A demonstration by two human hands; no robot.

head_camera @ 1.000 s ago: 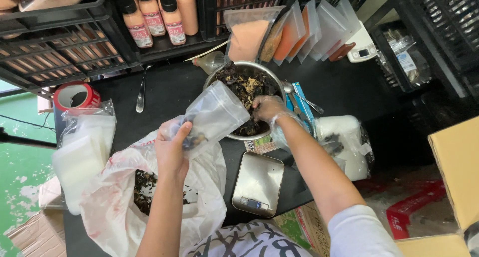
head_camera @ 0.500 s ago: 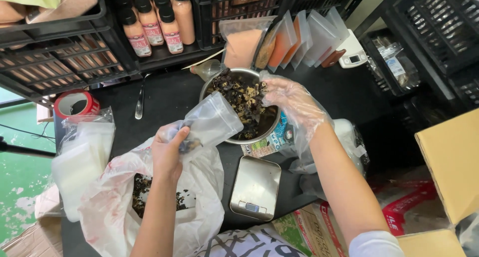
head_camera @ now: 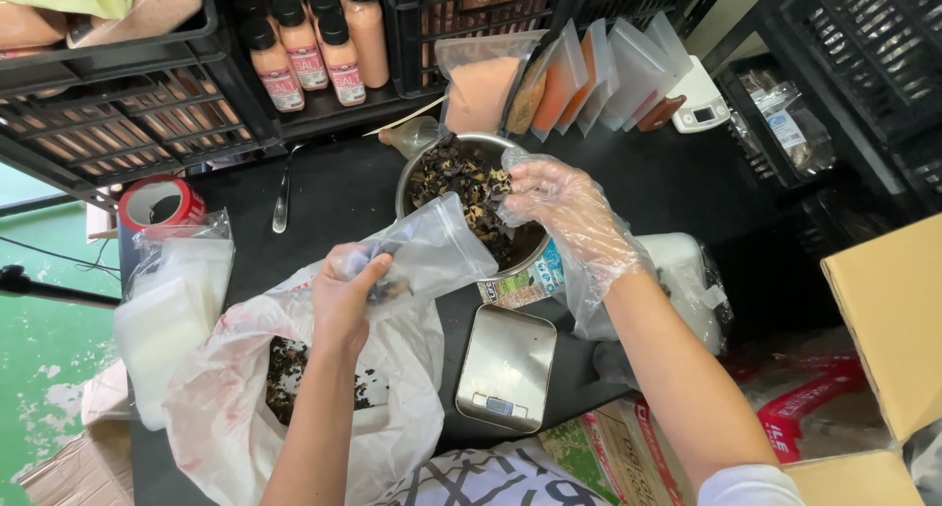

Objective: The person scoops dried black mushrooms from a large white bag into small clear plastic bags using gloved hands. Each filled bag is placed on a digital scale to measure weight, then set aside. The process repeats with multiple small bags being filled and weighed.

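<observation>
Head view: left hand clamped on a clear pouch over the black counter, gloved right hand fingers bunched above the metal bowl of dark pieces, scale nearby, black crates behind, green floor left.

The person is wearing a loose, crinkled, see-through plastic glove over the right hand, reaching past the wrist; the left hand is going bare. A white short sleeve is showing on the right arm.

Single head-worn view, looking steeply down from close above the black table; no second view.
</observation>
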